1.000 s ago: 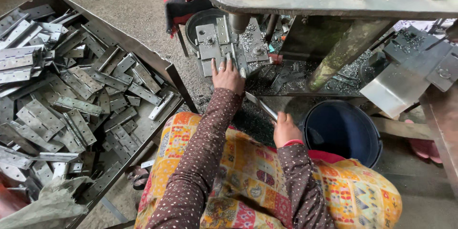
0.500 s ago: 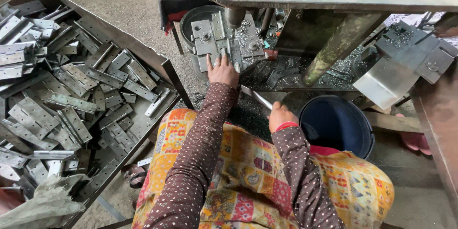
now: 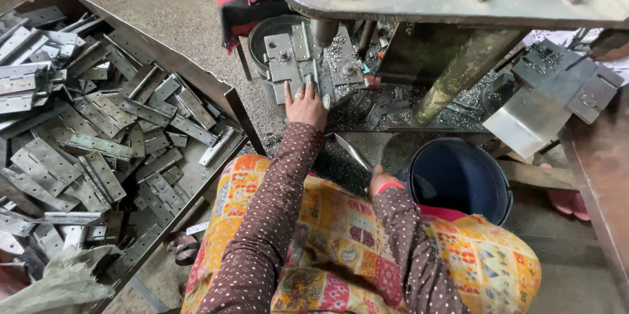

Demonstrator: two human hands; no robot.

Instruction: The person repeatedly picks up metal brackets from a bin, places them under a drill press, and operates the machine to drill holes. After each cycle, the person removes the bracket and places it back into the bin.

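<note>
Many metal hinges (image 3: pixel 98 150) fill tray (image 3: pixel 157 52) beside left hand (image 3: pixel 305 106).

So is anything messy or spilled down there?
Yes. Small metal scraps are scattered over the floor below the left hand, and the metal hinge plates lie jumbled every which way in the tray.

Left arm stretched forward, left hand (image 3: pixel 305 106) palm down, fingers spread. Right hand (image 3: pixel 383 180) held low near the lap, fingers closed.
</note>
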